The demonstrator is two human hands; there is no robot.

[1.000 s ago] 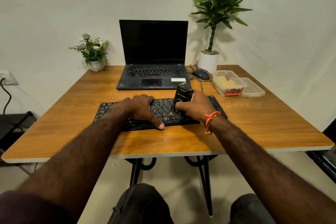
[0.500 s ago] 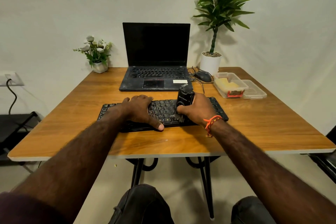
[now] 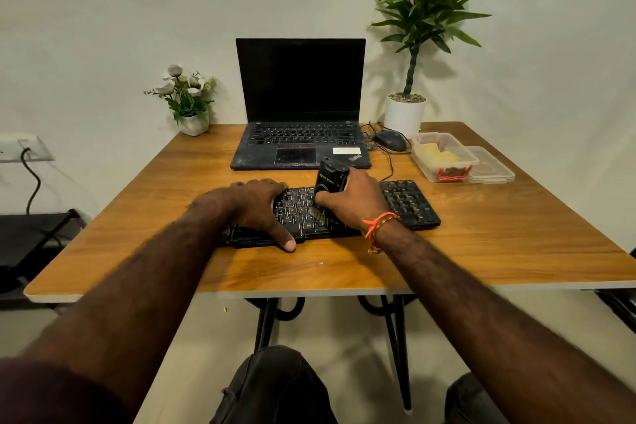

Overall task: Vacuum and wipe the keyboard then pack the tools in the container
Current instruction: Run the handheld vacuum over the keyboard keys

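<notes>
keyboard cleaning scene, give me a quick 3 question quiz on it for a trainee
1. True or false: the right hand grips the handheld vacuum with its brush end down on the keyboard.
2. Multiple choice: where does the left hand rest? A) on the laptop B) on the left part of the keyboard C) on the container's lid
3. Fill in: the open container sits at the person's ____ side of the table, near the mouse.

Key: 1 true; 2 B; 3 right
</notes>
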